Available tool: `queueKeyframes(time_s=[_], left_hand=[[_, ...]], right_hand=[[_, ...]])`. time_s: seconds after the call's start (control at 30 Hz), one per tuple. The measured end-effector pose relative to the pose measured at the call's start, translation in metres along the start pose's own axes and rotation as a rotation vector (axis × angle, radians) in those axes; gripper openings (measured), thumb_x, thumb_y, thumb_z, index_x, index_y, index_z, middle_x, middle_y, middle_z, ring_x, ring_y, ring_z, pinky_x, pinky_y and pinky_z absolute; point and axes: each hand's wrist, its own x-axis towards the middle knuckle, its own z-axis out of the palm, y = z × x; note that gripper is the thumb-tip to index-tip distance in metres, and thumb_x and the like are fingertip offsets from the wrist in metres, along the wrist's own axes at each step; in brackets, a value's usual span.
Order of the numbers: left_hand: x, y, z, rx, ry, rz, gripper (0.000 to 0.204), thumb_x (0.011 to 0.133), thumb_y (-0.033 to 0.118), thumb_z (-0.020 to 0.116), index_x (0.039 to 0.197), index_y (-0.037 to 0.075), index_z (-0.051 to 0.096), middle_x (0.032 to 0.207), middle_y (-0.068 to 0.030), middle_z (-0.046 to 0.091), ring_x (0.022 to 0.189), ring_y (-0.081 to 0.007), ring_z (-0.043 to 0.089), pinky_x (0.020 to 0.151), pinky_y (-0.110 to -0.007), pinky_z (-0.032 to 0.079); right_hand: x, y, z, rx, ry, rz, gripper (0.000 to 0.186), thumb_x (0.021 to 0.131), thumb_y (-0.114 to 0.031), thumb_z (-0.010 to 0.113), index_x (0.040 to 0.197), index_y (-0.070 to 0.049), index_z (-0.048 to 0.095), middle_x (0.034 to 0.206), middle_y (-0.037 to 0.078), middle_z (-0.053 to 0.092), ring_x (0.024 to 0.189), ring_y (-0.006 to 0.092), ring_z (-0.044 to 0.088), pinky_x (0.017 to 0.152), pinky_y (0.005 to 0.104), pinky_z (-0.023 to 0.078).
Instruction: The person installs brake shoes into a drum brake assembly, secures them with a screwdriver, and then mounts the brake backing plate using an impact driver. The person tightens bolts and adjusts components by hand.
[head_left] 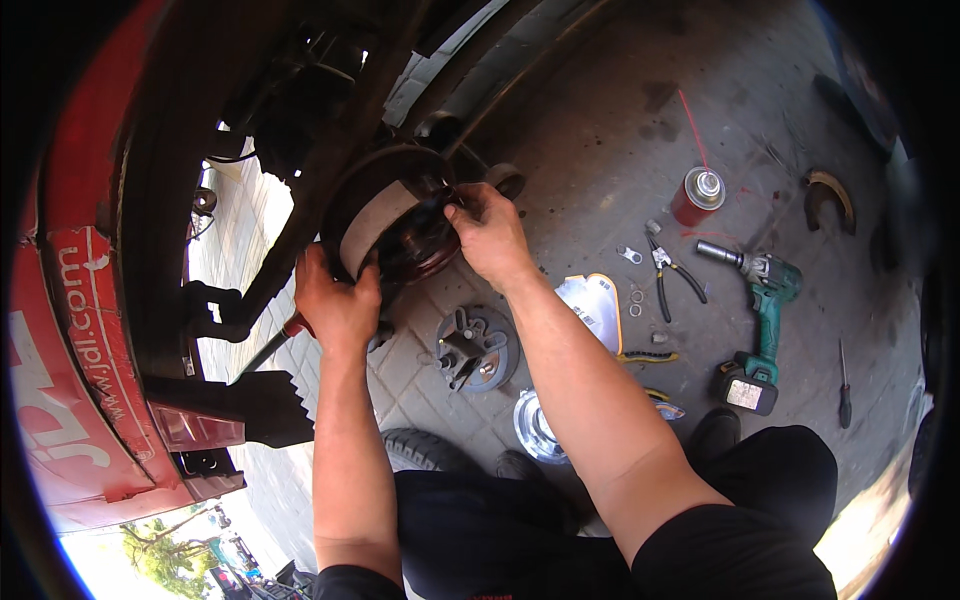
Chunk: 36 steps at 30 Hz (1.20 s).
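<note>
A curved brake shoe (pixel 378 228) with a pale lining sits in the dark round wheel brake (pixel 425 245) under the red vehicle. My left hand (pixel 338 297) closes round the shoe's lower end, thumb up against it. A red-handled tool (pixel 296 323) with a long metal shaft juts out beside that palm; whether the hand also grips it, I cannot tell. At the brake's right side, my right hand (pixel 490 235) has thumb and fingers pinched together. What lies between those fingertips is dark and hidden.
Below the brake, a greasy round hub part (pixel 478 348) lies on the paving. To the right are a spray can (pixel 698 196), pliers (pixel 672 275), a green impact wrench (pixel 765 320), a screwdriver (pixel 844 385) and a worn brake shoe (pixel 830 200). A shiny metal dish (pixel 537 425) is near my feet.
</note>
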Motion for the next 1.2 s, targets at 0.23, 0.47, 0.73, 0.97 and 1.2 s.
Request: queueKeyframes(time_s=[0.23, 0.47, 0.73, 0.97, 1.2], left_hand=[[-0.002, 0.001, -0.002, 0.080, -0.003, 0.039, 0.045, 0.071, 0.020, 0.084, 0.101, -0.004, 0.061, 0.096, -0.0211, 0.066, 0.088, -0.0407, 0.066, 0.079, -0.042, 0.053], [0.001, -0.001, -0.001, 0.002, -0.013, 0.053, 0.040, 0.065, 0.016, 0.082, 0.093, -0.002, 0.059, 0.090, -0.0191, 0.063, 0.082, -0.0408, 0.063, 0.073, -0.044, 0.052], [0.005, 0.003, -0.001, -0.051, -0.004, 0.078, 0.038, 0.065, 0.014, 0.080, 0.094, 0.000, 0.061, 0.089, -0.0188, 0.062, 0.082, -0.0401, 0.062, 0.072, -0.043, 0.052], [0.005, 0.003, -0.007, 0.015, -0.197, -0.024, 0.037, 0.069, 0.015, 0.078, 0.099, 0.000, 0.064, 0.087, -0.0191, 0.065, 0.079, -0.0390, 0.065, 0.073, -0.041, 0.053], [0.006, -0.001, -0.003, -0.062, -0.194, -0.051, 0.033, 0.068, 0.013, 0.078, 0.094, -0.002, 0.063, 0.082, -0.0183, 0.066, 0.074, -0.0340, 0.066, 0.069, -0.038, 0.053]], right_hand=[[0.001, 0.012, 0.002, 0.006, 0.099, 0.061, 0.036, 0.088, -0.022, 0.079, 0.111, 0.003, 0.069, 0.099, 0.020, 0.074, 0.094, 0.0302, 0.072, 0.085, 0.0384, 0.054], [0.004, 0.015, 0.000, -0.093, 0.096, 0.235, 0.047, 0.082, -0.041, 0.084, 0.088, 0.003, 0.070, 0.078, 0.019, 0.073, 0.078, 0.0340, 0.071, 0.073, 0.0423, 0.054], [0.001, 0.002, -0.003, -0.235, 0.069, 0.215, 0.050, 0.087, -0.043, 0.080, 0.080, 0.003, 0.063, 0.068, 0.016, 0.067, 0.061, 0.0275, 0.068, 0.057, 0.0393, 0.052], [-0.005, 0.002, 0.005, 0.123, 0.030, 0.378, 0.043, 0.089, -0.032, 0.080, 0.094, 0.005, 0.059, 0.070, 0.015, 0.069, 0.052, 0.0226, 0.067, 0.050, 0.0332, 0.055], [-0.012, 0.022, 0.018, -0.185, -0.019, 0.109, 0.047, 0.079, -0.017, 0.086, 0.113, 0.004, 0.060, 0.085, 0.015, 0.073, 0.067, 0.0225, 0.072, 0.059, 0.0342, 0.058]])
